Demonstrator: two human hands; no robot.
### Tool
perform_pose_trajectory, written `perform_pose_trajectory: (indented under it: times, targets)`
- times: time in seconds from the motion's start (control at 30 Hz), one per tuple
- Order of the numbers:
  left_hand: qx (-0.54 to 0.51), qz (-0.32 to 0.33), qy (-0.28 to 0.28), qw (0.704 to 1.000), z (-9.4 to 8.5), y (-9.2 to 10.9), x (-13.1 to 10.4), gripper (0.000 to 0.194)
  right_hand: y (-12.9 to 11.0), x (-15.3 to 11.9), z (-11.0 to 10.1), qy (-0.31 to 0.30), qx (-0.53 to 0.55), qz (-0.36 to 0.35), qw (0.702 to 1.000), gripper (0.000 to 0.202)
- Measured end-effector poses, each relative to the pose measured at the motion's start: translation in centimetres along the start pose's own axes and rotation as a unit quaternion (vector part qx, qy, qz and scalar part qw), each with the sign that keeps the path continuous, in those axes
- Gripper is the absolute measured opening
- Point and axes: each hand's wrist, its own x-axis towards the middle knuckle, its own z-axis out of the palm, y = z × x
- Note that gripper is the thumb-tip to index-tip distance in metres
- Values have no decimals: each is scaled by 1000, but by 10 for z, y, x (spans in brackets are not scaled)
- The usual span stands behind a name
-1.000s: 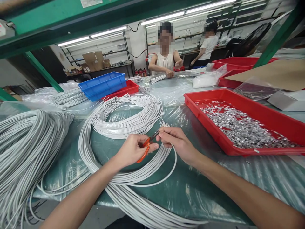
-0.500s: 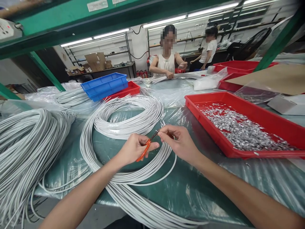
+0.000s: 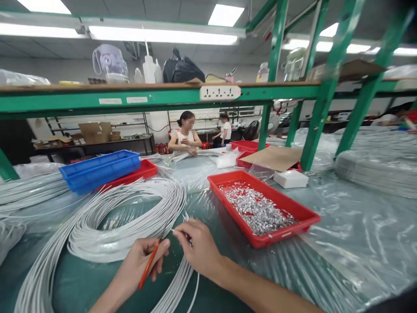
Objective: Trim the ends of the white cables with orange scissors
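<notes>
Pinching a thin, round, white plastic-sheathed cable (image 3: 195,290) near its end, above the green film-covered worktop (image 3: 81,284).

Right hand (image 3: 197,247): fingertips closed on cable, tip poking out; worktop's near edge out of view. Left hand (image 3: 138,261): grasping orange-handled metal snips (image 3: 150,263), blades close to tip, contact unclear. Cable looks light, springy, smooth, probably slips if held loosely; best grip just behind the tip. Coiled bundle of white cables (image 3: 104,245) toward worktop's left side; shallow red plastic tray (image 3: 286,204) to the right, silvery metal bits (image 3: 257,211) inside.
</notes>
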Motion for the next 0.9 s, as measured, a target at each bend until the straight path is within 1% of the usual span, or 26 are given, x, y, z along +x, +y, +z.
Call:
perform_pose_trajectory:
  times: [0.1, 0.2, 0.37, 0.47, 0.63, 0.77, 0.9]
  targets:
    - [3, 56, 38, 998, -4, 0, 4, 45, 2, -2, 4, -5, 15, -18, 1000, 21]
    - [7, 87, 51, 995, -5, 0, 4, 39, 3, -6, 9, -16, 23, -33, 999, 20]
    - [28, 105, 38, 993, -3, -5, 3, 34, 5, -8, 14, -39, 34, -43, 998, 20]
    - [52, 120, 45, 990, -5, -7, 1, 28, 5, -8, 14, -51, 35, -42, 997, 19]
    - [146, 153, 43, 976, -11, -5, -2, 17, 5, -8, 14, -65, 41, -42, 996, 19]
    - [182, 149, 37, 971, -14, -3, -4, 18, 5, -8, 16, -74, 37, -42, 996, 19]
    - [199, 151, 48, 967, -16, -4, -4, 19, 4, -8, 19, -80, 27, -31, 996, 19]
